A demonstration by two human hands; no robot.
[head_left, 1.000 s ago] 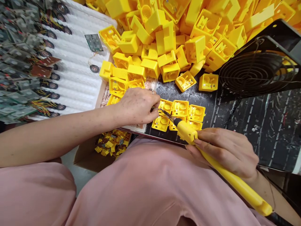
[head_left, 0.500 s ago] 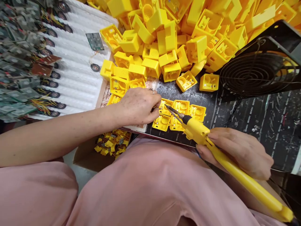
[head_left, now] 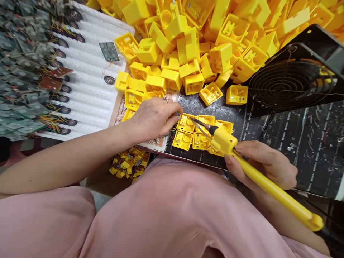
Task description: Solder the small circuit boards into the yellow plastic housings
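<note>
My right hand (head_left: 264,165) is wrapped round a yellow soldering iron (head_left: 258,175), whose metal tip reaches a group of small yellow plastic housings (head_left: 200,132) lying open side up on a black mat (head_left: 295,143). My left hand (head_left: 154,118) is closed in a pinch beside the leftmost housing (head_left: 185,123); a thin wire seems to run from its fingers, too small to name.
A big heap of yellow housings (head_left: 215,39) fills the back. A black fan (head_left: 292,84) stands at the right. A white corrugated sheet (head_left: 88,89) with circuit boards and small speakers (head_left: 32,79) lies at the left. A cardboard box of small yellow parts (head_left: 129,166) sits below the mat.
The soldering iron's tip has shifted right and up from the front left housing towards the middle of the group. My left hand has edged slightly left and stayed pinched.
</note>
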